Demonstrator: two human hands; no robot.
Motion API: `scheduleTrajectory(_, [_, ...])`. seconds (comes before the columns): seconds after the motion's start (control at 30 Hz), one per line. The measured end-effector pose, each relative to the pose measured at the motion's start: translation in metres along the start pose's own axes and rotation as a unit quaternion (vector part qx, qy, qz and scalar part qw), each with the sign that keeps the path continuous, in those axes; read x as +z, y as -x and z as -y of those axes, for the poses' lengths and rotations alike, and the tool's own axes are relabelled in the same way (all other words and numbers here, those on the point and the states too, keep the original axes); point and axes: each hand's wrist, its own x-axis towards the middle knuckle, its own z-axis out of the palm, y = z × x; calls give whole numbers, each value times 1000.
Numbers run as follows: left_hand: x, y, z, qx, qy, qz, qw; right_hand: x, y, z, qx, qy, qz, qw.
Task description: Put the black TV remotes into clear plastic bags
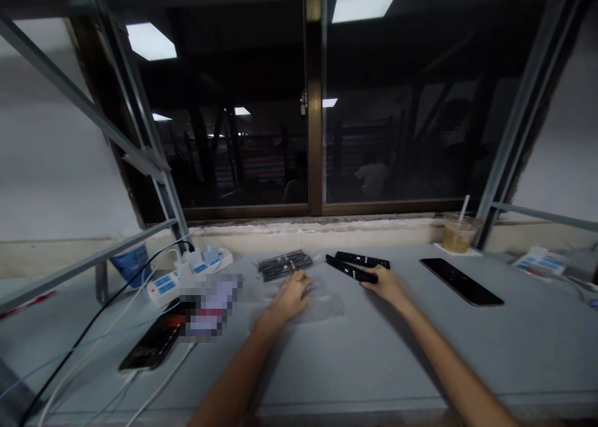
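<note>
My right hand (387, 285) is closed around the near end of a black remote control (350, 269), which slants away to the left. Just behind it lies a second black remote (362, 259), its right end close to my fingers. To the left, my left hand (292, 295) has its fingers curled onto a clear plastic bag (322, 304) spread on the table. More black remotes (284, 264), wrapped in clear plastic, lie right beyond the left fingertips. How firmly the left fingers grip the film is hard to see.
A white power strip (163, 290) with plugs and trailing cables sits left, beside a phone (152, 343) and a blurred-out screen (212, 305). Right are a black phone (460, 282), a drink cup with straw (458, 234) and another power strip (542, 262). Metal posts flank the window.
</note>
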Motion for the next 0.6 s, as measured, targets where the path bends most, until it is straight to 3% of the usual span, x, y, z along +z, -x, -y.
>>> scheduleTrajectory(0.13, [5,1,-6,27,32,7,999,-6,5,12,0,7,1,1000])
scheduleTrajectory(0.23, [0,0,-17,17,25,-7,1000,-11,7,21,21,2,-37,999])
scheduleTrajectory(0.4, [-11,-2,-24,-15,-7,-47,999,-18,8,30,-15,-65,-103,992])
scheduleTrajectory(0.6, [-22,-3,-11,-61,-48,-64,995,-19,7,36,-105,-201,-226,947])
